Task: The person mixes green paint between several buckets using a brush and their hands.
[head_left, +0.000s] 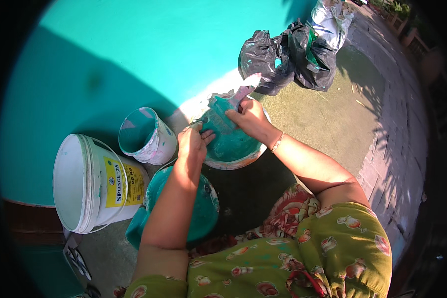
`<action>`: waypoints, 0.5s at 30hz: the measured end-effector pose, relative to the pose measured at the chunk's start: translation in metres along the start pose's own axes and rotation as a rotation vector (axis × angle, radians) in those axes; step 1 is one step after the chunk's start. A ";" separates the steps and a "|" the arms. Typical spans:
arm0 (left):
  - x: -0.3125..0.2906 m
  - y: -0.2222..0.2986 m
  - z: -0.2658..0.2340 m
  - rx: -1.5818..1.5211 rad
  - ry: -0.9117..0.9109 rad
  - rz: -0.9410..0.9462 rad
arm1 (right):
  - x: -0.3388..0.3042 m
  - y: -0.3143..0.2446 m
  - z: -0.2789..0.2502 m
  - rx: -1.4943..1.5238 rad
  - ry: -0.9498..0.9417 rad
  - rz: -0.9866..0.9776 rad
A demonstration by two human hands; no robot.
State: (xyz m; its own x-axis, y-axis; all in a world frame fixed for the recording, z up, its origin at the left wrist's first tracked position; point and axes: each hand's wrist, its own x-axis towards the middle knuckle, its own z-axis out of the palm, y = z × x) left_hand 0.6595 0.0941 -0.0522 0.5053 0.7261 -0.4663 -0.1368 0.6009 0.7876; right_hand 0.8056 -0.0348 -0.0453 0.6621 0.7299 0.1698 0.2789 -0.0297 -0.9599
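My right hand [254, 119] grips a wide flat paintbrush [222, 107] by its pinkish, paint-stained handle. The handle's end points up and away, and the brush head is coated in teal paint. It is held over a round, paint-smeared tub [236, 153] with teal paint inside. Facing the brush head, my left hand [192, 141] is at the tub's left side. Its thumb and forefinger are pinched around something thin and dark that I cannot make out, while the other fingers curl loosely near the bristles.
A small white bucket [159, 144], teal inside, stands left, beside a large white lidded bucket [116, 181] with a yellow label. A teal bucket [203, 208] lies partly under my left forearm. Black plastic bags [310, 57] sit by the teal wall [129, 39]; paving [392, 149] runs along the right.
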 end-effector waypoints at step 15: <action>-0.010 0.041 -0.020 -0.013 -0.303 0.012 | -0.007 0.030 -0.014 -0.509 0.129 -0.143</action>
State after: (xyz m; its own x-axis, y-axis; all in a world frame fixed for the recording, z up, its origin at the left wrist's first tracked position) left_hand 0.6317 0.1186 -0.0232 0.7342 0.6020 -0.3140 -0.1543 0.5983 0.7863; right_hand 0.8189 -0.0508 -0.0722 0.6640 0.6620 0.3477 0.6530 -0.2868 -0.7010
